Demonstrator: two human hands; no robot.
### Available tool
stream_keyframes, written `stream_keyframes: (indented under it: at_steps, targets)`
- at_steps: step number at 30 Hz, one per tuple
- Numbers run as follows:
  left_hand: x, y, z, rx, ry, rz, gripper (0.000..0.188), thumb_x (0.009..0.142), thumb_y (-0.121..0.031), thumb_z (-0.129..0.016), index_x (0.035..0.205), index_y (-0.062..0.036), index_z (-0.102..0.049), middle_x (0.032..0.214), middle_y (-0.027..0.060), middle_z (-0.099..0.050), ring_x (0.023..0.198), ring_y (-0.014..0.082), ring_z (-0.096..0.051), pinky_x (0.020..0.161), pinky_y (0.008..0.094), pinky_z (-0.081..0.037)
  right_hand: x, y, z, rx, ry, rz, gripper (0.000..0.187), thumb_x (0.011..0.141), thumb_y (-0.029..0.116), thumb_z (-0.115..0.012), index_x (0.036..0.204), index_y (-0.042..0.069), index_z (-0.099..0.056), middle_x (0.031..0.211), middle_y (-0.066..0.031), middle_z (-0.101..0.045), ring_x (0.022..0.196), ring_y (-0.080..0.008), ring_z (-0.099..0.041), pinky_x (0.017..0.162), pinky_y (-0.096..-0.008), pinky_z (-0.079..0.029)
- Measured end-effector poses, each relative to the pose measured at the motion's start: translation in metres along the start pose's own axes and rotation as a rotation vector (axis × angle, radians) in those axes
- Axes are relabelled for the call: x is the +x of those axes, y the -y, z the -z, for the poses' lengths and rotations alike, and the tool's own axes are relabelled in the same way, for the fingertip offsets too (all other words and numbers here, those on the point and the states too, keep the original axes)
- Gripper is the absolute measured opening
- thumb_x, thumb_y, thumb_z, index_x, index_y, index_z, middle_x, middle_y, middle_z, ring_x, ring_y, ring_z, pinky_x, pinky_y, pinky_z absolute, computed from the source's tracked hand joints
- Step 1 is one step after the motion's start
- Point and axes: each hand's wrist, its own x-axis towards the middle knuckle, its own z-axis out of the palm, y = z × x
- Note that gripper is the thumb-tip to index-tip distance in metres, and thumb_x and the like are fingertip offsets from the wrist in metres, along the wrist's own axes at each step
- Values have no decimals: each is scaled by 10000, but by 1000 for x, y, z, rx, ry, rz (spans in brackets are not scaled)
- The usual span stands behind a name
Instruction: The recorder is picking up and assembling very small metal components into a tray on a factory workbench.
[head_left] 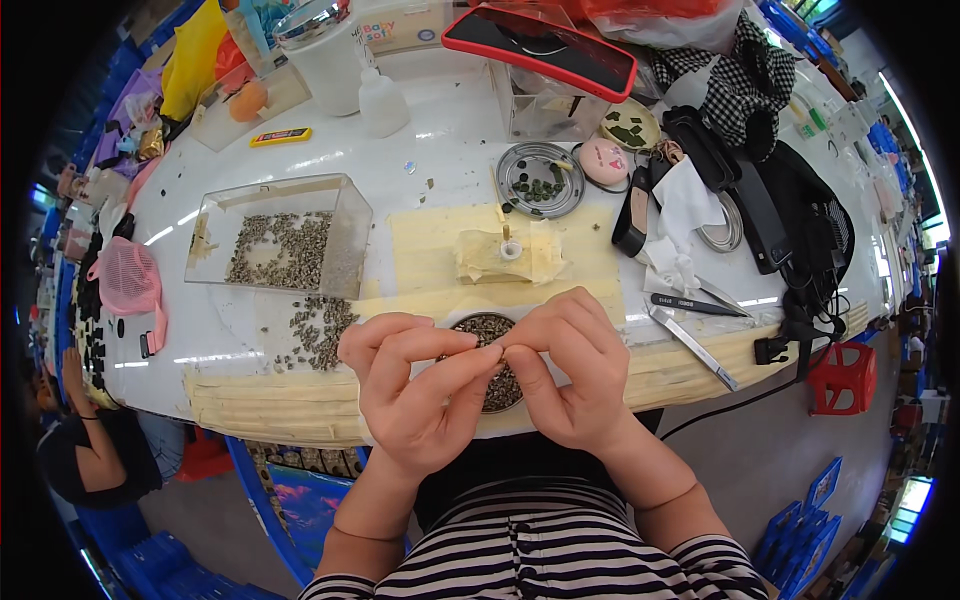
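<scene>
My left hand and my right hand meet fingertip to fingertip, both in a pinch. Whatever they hold between them is too small to make out. Just beneath the fingers is a round dish filled with small grey-brown pieces, partly hidden by my hands. Beyond them, a small taped block with a white ring and a short upright peg stands on yellow tape. To the left, more loose pieces lie scattered on the table beside a clear plastic box holding many alike.
Tweezers lie at the right. Farther back are a round metal tray with dark green bits, a phone in a red case, a white squeeze bottle and a lidded cup. A person's arm shows at far left.
</scene>
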Motion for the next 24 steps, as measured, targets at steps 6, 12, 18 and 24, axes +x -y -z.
stream_keyframes:
  at_steps: [6,12,18,24]
  targets:
    - [-1,-1,1,-50,13,-12,253,674,-139,-828,915,-187,-769,902,-48,-669,871,205,-549,815,359,-314,-3,-3,0,121,4,24,84,794,47,-725,826,44,-648,763,-78,-605,661,-250,-542,582,-336,-440]
    - [-4,-5,-3,170,-53,-113,264,662,-116,-818,913,-156,-748,882,-56,-664,873,191,-557,824,363,-301,-9,-2,-6,-189,-114,169,132,750,58,-755,844,58,-663,787,-56,-617,654,-231,-554,570,-329,-434]
    - [-6,-7,-7,244,-68,-107,252,673,-107,-814,909,-147,-736,893,-57,-667,873,188,-556,829,357,-296,-14,1,-10,-320,-189,206,169,733,53,-767,883,57,-691,778,-41,-617,662,-224,-555,585,-322,-431]
    - [-4,-4,-2,83,-19,-98,225,705,-128,-817,914,-158,-740,892,-56,-669,875,188,-558,826,352,-298,-9,-5,-3,34,-81,35,92,775,41,-740,832,49,-668,752,-62,-612,655,-238,-549,587,-333,-432]
